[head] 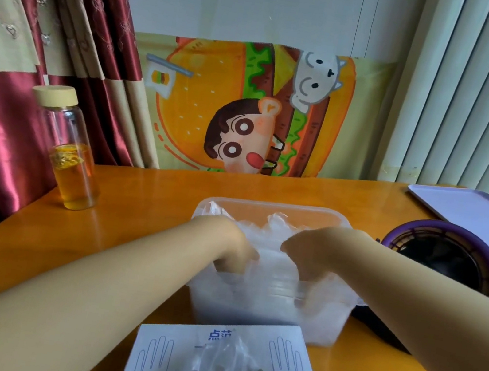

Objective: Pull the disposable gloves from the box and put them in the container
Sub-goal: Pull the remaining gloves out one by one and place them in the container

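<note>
Now the left hand [235,253] and right hand [303,253] sit buried in gloves [268,286] inside the container [265,206]; whether they grip, I can't tell.

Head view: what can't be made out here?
All head view.
Fingers of left hand and right hand: buried in gloves inside container; grip unclear.
Glove count: crumpled clear film.
Near end of box: cut by bottom edge.
Part of purple tray: cut by right edge.

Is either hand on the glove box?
No, left hand and right hand are both in the container on the gloves, clear of the box.
</note>
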`<action>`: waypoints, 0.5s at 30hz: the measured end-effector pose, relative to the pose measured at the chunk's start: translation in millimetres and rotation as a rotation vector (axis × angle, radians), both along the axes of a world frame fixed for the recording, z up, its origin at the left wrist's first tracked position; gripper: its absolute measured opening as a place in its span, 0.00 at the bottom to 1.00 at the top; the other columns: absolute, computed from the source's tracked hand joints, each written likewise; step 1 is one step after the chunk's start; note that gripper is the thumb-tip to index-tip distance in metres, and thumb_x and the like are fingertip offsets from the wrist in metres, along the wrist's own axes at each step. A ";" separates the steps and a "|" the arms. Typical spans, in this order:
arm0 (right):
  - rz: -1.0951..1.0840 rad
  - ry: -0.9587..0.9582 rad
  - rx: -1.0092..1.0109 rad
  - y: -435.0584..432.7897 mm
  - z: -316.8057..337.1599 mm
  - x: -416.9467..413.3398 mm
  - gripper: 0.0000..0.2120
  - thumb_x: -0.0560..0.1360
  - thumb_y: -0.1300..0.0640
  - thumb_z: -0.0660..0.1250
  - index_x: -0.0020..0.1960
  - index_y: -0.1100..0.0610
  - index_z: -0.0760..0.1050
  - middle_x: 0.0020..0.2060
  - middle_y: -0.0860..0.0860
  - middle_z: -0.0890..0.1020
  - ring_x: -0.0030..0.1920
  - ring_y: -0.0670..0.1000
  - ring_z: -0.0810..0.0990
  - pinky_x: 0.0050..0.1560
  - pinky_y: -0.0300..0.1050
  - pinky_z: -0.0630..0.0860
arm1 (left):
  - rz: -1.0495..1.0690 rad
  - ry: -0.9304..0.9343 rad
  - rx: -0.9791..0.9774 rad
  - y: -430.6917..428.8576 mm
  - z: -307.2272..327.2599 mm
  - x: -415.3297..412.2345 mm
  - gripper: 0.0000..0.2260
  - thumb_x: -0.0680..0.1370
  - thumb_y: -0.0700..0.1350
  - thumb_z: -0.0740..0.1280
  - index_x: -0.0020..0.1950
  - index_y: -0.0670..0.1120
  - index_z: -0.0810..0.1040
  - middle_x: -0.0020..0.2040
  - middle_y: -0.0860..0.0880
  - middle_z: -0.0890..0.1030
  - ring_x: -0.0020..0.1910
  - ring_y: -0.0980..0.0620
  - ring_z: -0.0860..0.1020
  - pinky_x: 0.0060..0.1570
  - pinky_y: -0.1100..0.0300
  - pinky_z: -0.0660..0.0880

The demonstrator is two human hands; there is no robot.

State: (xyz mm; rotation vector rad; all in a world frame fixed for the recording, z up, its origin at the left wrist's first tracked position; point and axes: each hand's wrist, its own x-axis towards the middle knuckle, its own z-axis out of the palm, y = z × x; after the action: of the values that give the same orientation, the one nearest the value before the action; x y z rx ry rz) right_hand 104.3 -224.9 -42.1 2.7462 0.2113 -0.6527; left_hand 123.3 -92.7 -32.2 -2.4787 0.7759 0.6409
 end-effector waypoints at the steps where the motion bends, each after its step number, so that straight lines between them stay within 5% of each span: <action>1: 0.020 -0.026 0.042 2.0 6.7 1.2 0.32 0.73 0.48 0.70 0.71 0.60 0.65 0.65 0.55 0.74 0.63 0.57 0.74 0.65 0.50 0.72 | -0.004 0.000 -0.011 -3.3 -2.2 0.1 0.29 0.81 0.43 0.60 0.79 0.52 0.51 0.77 0.47 0.57 0.74 0.42 0.59 0.68 0.50 0.63; 4: 0.015 -0.047 0.245 6.4 12.6 3.4 0.34 0.72 0.43 0.70 0.72 0.58 0.65 0.63 0.54 0.75 0.53 0.54 0.81 0.58 0.50 0.77 | -0.013 0.008 -0.074 -9.2 -3.3 -3.6 0.26 0.83 0.40 0.56 0.79 0.47 0.51 0.76 0.45 0.58 0.73 0.43 0.61 0.68 0.50 0.61; 6: -0.013 0.019 0.206 9.5 3.9 2.5 0.31 0.75 0.45 0.66 0.72 0.59 0.64 0.61 0.55 0.76 0.41 0.50 0.81 0.46 0.43 0.80 | 0.035 0.018 -0.095 -8.5 -3.9 -5.5 0.24 0.83 0.42 0.56 0.78 0.44 0.53 0.76 0.44 0.60 0.73 0.44 0.62 0.67 0.53 0.63; 8: -0.041 0.047 0.144 9.0 -6.8 1.4 0.25 0.79 0.51 0.61 0.73 0.59 0.62 0.63 0.57 0.74 0.44 0.51 0.79 0.37 0.38 0.75 | 0.049 0.044 -0.120 -6.3 -4.0 -4.6 0.28 0.82 0.43 0.59 0.79 0.48 0.50 0.77 0.46 0.58 0.74 0.44 0.61 0.65 0.54 0.65; 11: -0.085 0.036 0.140 5.2 -17.2 3.0 0.23 0.82 0.55 0.51 0.76 0.58 0.55 0.70 0.58 0.65 0.65 0.59 0.70 0.58 0.47 0.72 | 0.020 0.002 -0.090 -2.0 -1.1 3.6 0.31 0.81 0.54 0.60 0.80 0.52 0.48 0.79 0.48 0.55 0.75 0.44 0.59 0.69 0.52 0.62; 15: -0.156 0.031 0.120 3.9 -23.4 5.5 0.24 0.83 0.50 0.43 0.77 0.55 0.48 0.76 0.55 0.55 0.74 0.59 0.57 0.72 0.53 0.57 | 0.007 -0.041 0.080 -9.3 -6.3 7.6 0.24 0.82 0.51 0.58 0.77 0.46 0.60 0.75 0.44 0.63 0.71 0.43 0.66 0.64 0.53 0.67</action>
State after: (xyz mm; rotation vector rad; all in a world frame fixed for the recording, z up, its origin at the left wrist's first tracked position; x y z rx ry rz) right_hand 109.8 -221.0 -65.5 2.8902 0.0448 -0.7465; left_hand 130.9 -102.0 -38.5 -2.4156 0.7125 0.6093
